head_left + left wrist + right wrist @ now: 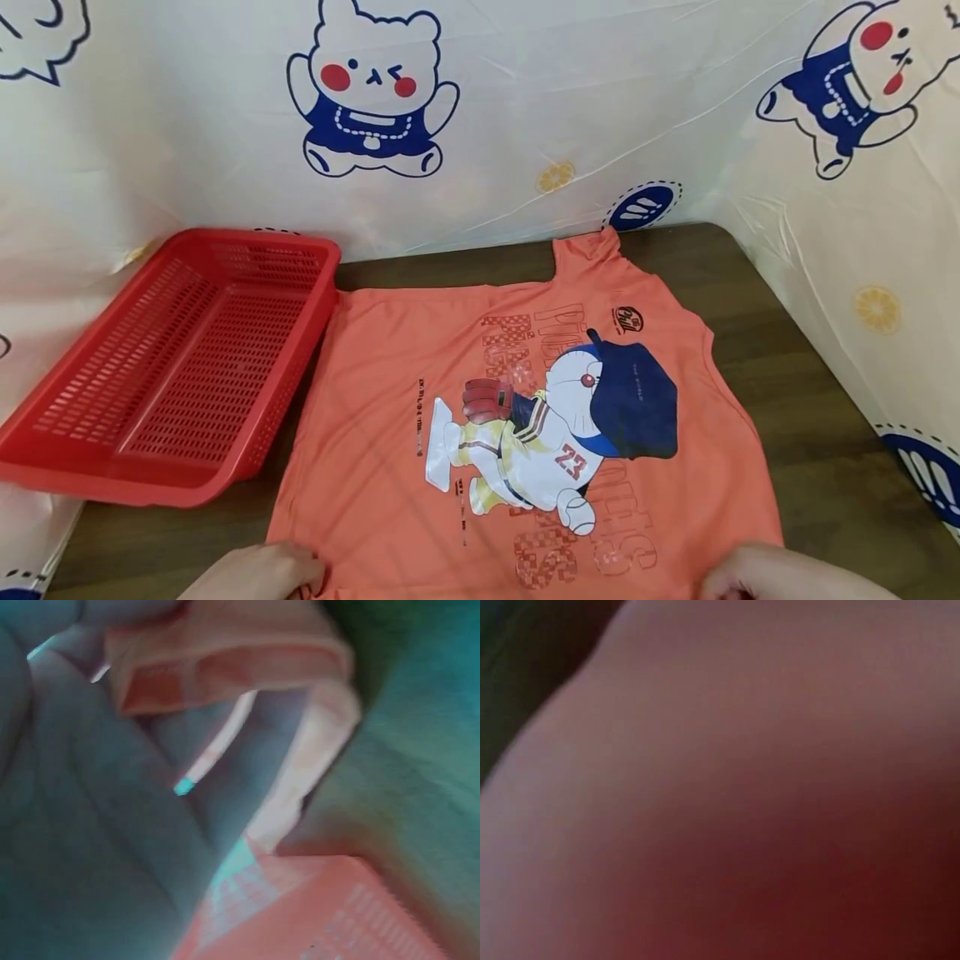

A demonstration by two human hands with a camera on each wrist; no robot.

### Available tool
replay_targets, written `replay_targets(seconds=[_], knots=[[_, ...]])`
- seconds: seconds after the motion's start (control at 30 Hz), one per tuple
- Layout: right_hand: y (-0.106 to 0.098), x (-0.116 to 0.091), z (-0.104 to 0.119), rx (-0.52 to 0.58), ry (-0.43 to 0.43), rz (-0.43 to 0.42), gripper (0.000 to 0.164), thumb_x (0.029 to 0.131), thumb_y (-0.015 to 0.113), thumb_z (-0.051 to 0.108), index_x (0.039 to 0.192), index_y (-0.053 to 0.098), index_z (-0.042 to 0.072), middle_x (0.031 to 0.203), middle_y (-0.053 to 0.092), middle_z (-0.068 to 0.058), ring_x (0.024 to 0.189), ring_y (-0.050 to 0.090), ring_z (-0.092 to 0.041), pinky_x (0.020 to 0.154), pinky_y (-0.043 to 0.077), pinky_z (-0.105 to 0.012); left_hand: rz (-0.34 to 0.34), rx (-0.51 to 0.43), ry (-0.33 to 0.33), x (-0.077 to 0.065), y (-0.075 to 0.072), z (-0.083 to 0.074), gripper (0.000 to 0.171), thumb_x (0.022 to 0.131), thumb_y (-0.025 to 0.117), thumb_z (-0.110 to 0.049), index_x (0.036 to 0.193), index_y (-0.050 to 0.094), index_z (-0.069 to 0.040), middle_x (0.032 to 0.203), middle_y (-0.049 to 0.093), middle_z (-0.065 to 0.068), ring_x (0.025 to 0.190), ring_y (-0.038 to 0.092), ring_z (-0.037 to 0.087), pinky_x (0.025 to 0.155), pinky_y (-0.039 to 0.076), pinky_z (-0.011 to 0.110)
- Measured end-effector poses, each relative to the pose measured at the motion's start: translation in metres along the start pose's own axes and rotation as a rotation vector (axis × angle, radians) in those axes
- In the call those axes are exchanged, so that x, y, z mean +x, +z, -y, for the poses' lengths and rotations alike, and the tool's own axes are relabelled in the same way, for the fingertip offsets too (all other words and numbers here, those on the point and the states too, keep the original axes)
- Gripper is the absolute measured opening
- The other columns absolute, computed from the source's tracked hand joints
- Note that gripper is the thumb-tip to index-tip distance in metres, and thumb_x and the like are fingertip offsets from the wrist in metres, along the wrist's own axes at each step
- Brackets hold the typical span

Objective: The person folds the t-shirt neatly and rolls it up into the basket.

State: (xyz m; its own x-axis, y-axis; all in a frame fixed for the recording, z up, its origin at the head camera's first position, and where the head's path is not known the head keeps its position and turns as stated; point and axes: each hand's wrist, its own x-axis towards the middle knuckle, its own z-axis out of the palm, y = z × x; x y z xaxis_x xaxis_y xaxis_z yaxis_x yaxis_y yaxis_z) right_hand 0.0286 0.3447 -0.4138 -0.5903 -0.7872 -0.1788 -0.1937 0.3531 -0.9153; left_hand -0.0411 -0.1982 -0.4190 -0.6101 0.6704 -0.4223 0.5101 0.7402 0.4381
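An orange T-shirt (375, 350) lies spread sideways on the table, its hem to the left and its neck to the right. On its front is a cartoon baseball figure in a dark blue cap. At the near hem corner my left hand (258, 573) grips the cloth with bent fingers. My right hand (780, 573) holds the near shoulder side, its fingertips partly below the frame. A blurred fold of the shirt (247, 667) shows by the left hand (82, 802) in the left wrist view. Blurred skin of the right hand (705, 750) fills most of the right wrist view.
A red plastic basket (296, 367) with slotted sides stands at the left, its right side close against the shirt's hem. Brown wooden tabletop (847, 467) shows around the shirt. White sheeting (510, 92) printed with bears hangs behind and to the right.
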Motion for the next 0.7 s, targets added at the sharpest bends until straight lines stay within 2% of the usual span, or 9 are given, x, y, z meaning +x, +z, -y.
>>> replay_targets(seconds=[0.07,0.13,0.17,0.27,0.37,0.43,0.53,0.6,0.7], knots=[[-0.010,-0.002,0.010,0.129,0.182,0.032,0.019,0.083,0.055,0.002,0.067,0.047,0.003,0.052,0.031,0.003,0.049,0.029,0.007,0.042,0.024,-0.017,0.017,-0.015,-0.026,0.000,-0.009,0.000,0.025,0.077,0.061,-0.018,0.066,0.046,-0.036,0.061,0.039,-0.022,0.054,0.035,-0.006,0.048,0.029,0.020],[-0.029,-0.004,0.019,0.169,0.270,0.042,0.024,0.090,0.052,0.007,0.069,0.043,0.004,0.058,0.027,0.006,0.052,0.028,0.007,0.045,0.023,-0.020,-0.013,0.031,-0.044,0.000,-0.024,-0.001,0.024,0.077,0.062,-0.015,0.074,0.054,-0.038,0.066,0.048,-0.024,0.058,0.044,-0.006,0.049,0.036,0.022],[-0.039,-0.004,0.022,0.059,0.228,0.030,0.024,0.090,0.055,0.010,0.069,0.043,0.009,0.059,0.026,0.005,0.053,0.027,0.008,0.045,0.024,-0.018,-0.041,0.072,-0.052,0.001,-0.034,-0.002,0.025,0.077,0.063,-0.014,0.078,0.057,-0.038,0.069,0.051,-0.024,0.061,0.048,-0.005,0.050,0.038,0.023],[-0.077,0.000,0.032,-0.106,0.169,0.011,0.024,0.090,0.057,0.018,0.071,0.045,0.014,0.058,0.030,0.006,0.054,0.030,0.010,0.049,0.030,-0.013,-0.173,0.249,-0.083,0.010,-0.071,-0.009,0.028,0.075,0.068,-0.010,0.085,0.061,-0.035,0.078,0.058,-0.022,0.068,0.055,-0.002,0.055,0.045,0.025],[-0.122,0.009,0.038,-0.230,0.168,-0.027,0.020,0.090,0.058,0.019,0.073,0.049,0.018,0.059,0.033,0.010,0.054,0.034,0.008,0.050,0.033,-0.014,-0.265,0.411,-0.133,0.026,-0.109,-0.019,0.024,0.074,0.072,-0.007,0.083,0.062,-0.026,0.070,0.057,-0.014,0.061,0.053,0.004,0.052,0.046,0.028],[-0.155,0.021,0.038,-0.333,0.202,-0.068,0.018,0.090,0.058,0.022,0.074,0.052,0.020,0.062,0.038,0.011,0.055,0.039,0.004,0.052,0.036,-0.016,-0.312,0.490,-0.153,0.040,-0.131,-0.023,0.022,0.072,0.073,-0.004,0.083,0.063,-0.019,0.066,0.056,-0.007,0.057,0.050,0.009,0.049,0.045,0.031],[-0.198,0.044,0.034,-0.528,0.313,-0.235,0.009,0.090,0.059,0.026,0.090,0.062,0.018,0.077,0.057,0.007,0.072,0.054,-0.006,0.065,0.045,-0.026,-0.368,0.598,-0.213,0.065,-0.153,-0.026,0.016,0.073,0.072,-0.003,0.083,0.062,-0.009,0.062,0.053,0.004,0.055,0.046,0.018,0.048,0.043,0.036],[-0.215,0.058,0.028,-0.610,0.437,-0.365,0.024,0.091,0.057,0.028,0.107,0.062,0.010,0.097,0.063,-0.007,0.090,0.059,-0.019,0.078,0.047,-0.036,-0.385,0.630,-0.264,0.083,-0.161,-0.028,0.015,0.075,0.071,-0.003,0.088,0.063,-0.005,0.067,0.056,0.009,0.060,0.047,0.023,0.051,0.042,0.038],[-0.217,0.068,0.017,-0.699,0.565,-0.535,0.044,0.093,0.053,0.028,0.128,0.050,0.001,0.124,0.054,-0.021,0.112,0.051,-0.036,0.091,0.040,-0.052,-0.421,0.646,-0.284,0.106,-0.158,-0.035,0.017,0.078,0.069,-0.004,0.094,0.063,-0.002,0.080,0.060,0.014,0.073,0.051,0.029,0.059,0.043,0.043]])
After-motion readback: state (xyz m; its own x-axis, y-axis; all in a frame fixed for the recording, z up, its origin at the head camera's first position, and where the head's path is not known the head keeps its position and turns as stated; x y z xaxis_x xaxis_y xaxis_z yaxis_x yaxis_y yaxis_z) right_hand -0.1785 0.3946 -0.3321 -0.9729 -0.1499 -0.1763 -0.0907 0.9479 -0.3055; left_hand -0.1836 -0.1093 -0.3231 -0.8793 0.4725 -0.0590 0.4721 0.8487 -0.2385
